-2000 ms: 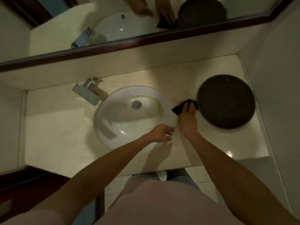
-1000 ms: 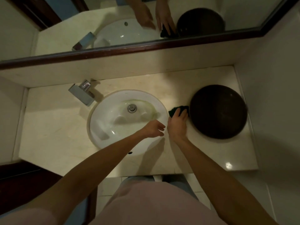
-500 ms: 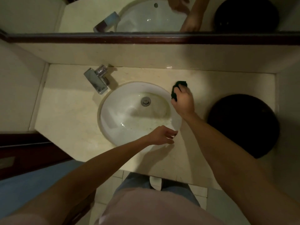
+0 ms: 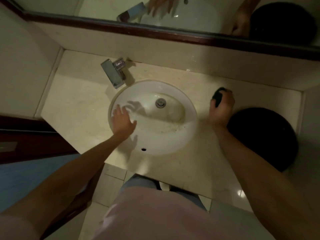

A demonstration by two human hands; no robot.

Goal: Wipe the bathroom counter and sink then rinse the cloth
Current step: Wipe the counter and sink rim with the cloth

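We see the right hand (image 4: 220, 110), at the right of the frame, fingers curled round the dark cloth (image 4: 218, 97), bunched on the counter (image 4: 83, 94) between the sink (image 4: 183, 135) and the dark round object (image 4: 263, 137). Half a second ago the cloth lay at the basin's upper right rim; it now sits farther right, clear of the rim, on the counter strip. The left hand (image 4: 122, 121), which hovered loosely curled by the near rim, now lies spread with fingers straight over the basin's left side, holding nothing, below the faucet (image 4: 112, 74). We judge counter wiping still under way, with rinsing yet to come. No brand, label or writing is legible anywhere.
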